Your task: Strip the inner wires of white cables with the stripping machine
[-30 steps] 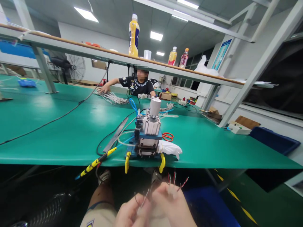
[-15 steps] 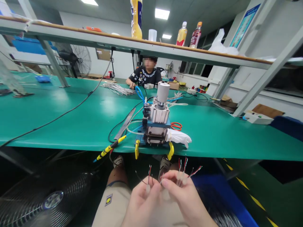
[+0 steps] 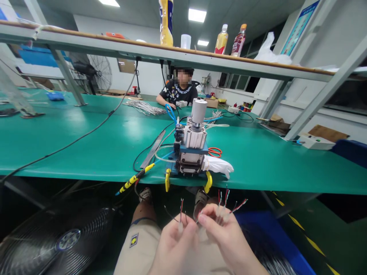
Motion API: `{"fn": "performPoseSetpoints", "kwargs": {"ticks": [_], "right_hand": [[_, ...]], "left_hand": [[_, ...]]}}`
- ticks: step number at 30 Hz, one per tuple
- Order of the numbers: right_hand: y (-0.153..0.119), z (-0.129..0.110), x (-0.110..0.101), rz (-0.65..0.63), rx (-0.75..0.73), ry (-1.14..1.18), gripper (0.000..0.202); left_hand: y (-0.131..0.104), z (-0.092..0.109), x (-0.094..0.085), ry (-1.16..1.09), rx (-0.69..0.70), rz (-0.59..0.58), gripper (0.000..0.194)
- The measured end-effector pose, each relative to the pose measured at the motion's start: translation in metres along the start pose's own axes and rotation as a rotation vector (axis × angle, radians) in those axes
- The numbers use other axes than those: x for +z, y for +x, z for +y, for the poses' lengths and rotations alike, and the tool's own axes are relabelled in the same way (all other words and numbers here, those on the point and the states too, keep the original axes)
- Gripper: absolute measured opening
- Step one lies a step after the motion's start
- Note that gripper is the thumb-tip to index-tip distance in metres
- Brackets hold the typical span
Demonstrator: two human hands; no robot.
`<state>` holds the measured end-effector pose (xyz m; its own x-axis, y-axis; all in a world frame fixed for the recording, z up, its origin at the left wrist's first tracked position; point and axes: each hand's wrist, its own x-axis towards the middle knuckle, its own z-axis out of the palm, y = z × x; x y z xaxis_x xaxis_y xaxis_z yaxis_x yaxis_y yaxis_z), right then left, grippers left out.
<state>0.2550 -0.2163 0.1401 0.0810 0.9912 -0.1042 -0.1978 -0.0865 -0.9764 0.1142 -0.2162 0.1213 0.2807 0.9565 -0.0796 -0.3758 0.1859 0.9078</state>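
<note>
Above my lap, my left hand point(image 3: 177, 240) is closed on a thin cable point(image 3: 180, 226) whose red and dark wire ends stick up past the fingers. My right hand point(image 3: 219, 229) pinches several cables point(image 3: 223, 212) with pale sheaths; their red, white and dark wire ends fan out upward and to the right. Both hands' fingertips meet near the middle, around wire ends too small to make out fully. Beyond the hands, a pneumatic machine point(image 3: 193, 135) with a silver cylinder on top stands at the table's front edge.
Yellow clamp handles point(image 3: 208, 182) stick out below the machine on the green table point(image 3: 266, 160). A white cloth-like bundle point(image 3: 219, 166) lies beside it. A blue bin point(image 3: 258, 221) holding cables is at lower right, a floor fan point(image 3: 69, 238) at lower left. Across the table sits a person point(image 3: 179, 91).
The view has shifted slightly. My hands keep nearly the same pose, still holding the cables. The person opposite has moved an arm a little.
</note>
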Motion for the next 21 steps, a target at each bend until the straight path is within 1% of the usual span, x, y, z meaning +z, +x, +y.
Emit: {"fn": "performPoseSetpoints", "kwargs": {"ticks": [4, 7, 11, 14, 17, 21], "right_hand": [[-0.002, 0.001, 0.000, -0.035, -0.014, -0.033, 0.038], [-0.002, 0.001, 0.001, -0.052, -0.019, -0.021, 0.037], [-0.003, -0.003, 0.001, -0.102, -0.064, 0.015, 0.031], [-0.006, -0.004, 0.000, -0.142, -0.110, 0.007, 0.019], [-0.010, -0.002, -0.002, -0.122, -0.144, 0.014, 0.011], [-0.016, -0.001, -0.005, -0.080, -0.169, 0.086, 0.011]], "left_hand": [[0.001, 0.006, 0.004, -0.073, -0.040, 0.040, 0.049], [0.002, 0.011, 0.005, -0.118, -0.085, 0.046, 0.050], [0.000, 0.010, 0.001, -0.083, -0.123, -0.001, 0.047], [-0.003, 0.008, -0.001, -0.049, -0.158, -0.037, 0.044], [-0.005, 0.010, 0.000, -0.024, -0.201, -0.053, 0.044], [-0.008, 0.017, 0.008, -0.001, -0.296, 0.002, 0.043]]}}
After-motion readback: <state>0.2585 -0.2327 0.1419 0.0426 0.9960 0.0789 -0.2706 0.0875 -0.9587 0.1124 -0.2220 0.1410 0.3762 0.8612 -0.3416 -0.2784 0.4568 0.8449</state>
